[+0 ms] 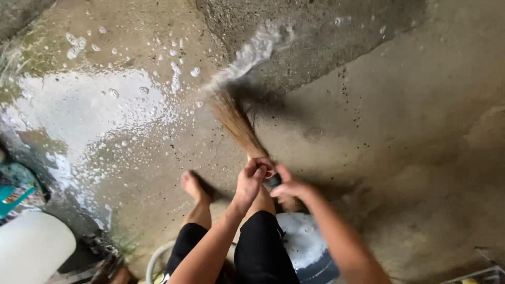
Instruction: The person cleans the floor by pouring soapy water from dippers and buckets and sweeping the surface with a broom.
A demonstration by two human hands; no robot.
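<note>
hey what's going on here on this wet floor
A barefoot person grips a bundled stick broom with both hands, left hand and right hand closed around its handle end. The bristle tips are blurred against the concrete floor, flinging soapy water. A foamy puddle lies to the left. A white container sits at the lower left.

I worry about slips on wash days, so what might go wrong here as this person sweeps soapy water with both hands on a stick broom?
Bare feet stand on wet, foamy grey concrete floor, so a slip looks possible. The brown stick broom flings spray, which may splash upward. Both the left hand and right hand share a wet grip, which could slide.
</note>
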